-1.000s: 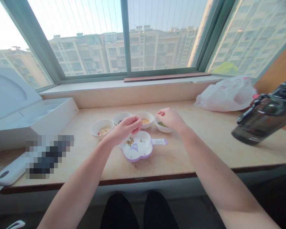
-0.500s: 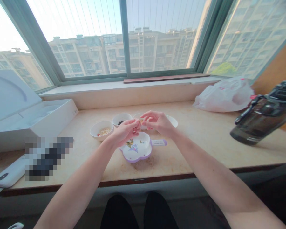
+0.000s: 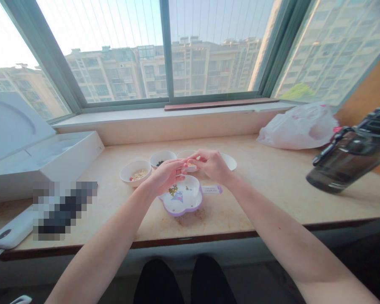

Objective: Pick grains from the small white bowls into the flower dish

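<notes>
My left hand [image 3: 166, 175] hangs curled above the back edge of a white plate with a lilac rim [image 3: 183, 207], which holds a few scattered seeds. My right hand [image 3: 212, 166] reaches across to it, fingertips down at a small white bowl of yellow grains [image 3: 190, 166]. Both hands nearly meet there; I cannot tell whether their fingers hold grains. To the left stand a white bowl of pale flakes [image 3: 135, 172] and a white bowl of dark beans [image 3: 161, 158]. A third bowl [image 3: 230, 161] sits mostly hidden behind my right hand.
The bowls and plate stand on a beige stone sill [image 3: 250, 198]. An open white box [image 3: 47, 156] is at the left, a blurred object [image 3: 65, 210] before it. A plastic bag [image 3: 299, 126] and a dark bottle [image 3: 351, 154] are at the right. A window lies behind.
My right hand has moved left, off the bowl at the right and over the yellow grains. My left hand has stayed near the plate, and the hands are closer together.
</notes>
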The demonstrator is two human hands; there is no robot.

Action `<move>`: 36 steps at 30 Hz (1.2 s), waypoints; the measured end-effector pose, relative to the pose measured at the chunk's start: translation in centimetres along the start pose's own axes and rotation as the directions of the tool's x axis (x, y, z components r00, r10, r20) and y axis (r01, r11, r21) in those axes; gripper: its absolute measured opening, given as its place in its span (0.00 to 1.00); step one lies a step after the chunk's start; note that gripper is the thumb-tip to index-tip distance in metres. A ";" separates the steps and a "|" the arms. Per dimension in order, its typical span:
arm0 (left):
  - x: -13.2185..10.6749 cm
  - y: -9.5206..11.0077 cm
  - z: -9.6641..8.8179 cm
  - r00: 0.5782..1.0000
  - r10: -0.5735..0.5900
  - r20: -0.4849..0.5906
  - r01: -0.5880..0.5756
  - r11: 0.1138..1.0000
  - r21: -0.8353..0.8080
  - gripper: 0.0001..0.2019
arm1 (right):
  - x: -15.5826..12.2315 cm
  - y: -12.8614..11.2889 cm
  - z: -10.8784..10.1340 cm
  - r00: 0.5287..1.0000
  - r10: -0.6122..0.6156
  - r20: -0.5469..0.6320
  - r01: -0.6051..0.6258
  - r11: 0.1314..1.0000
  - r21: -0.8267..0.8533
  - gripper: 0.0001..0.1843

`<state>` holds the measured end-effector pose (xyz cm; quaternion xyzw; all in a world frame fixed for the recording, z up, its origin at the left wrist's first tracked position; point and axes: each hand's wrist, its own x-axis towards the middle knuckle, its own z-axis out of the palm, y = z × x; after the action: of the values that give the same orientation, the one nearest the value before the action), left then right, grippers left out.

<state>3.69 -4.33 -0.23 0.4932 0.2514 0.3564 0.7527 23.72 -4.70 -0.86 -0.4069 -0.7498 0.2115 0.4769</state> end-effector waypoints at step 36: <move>-0.5 -1.3 -0.6 0.974 0.212 0.076 -0.166 0.449 0.878 0.09 | 0.8 2.6 -4.8 0.869 0.417 -0.268 -0.477 0.556 -0.681 0.13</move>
<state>3.28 -4.69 -1.65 0.8258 0.3586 0.2690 0.3421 28.87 -2.88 -0.09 -0.7460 -0.6236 -0.0059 0.2335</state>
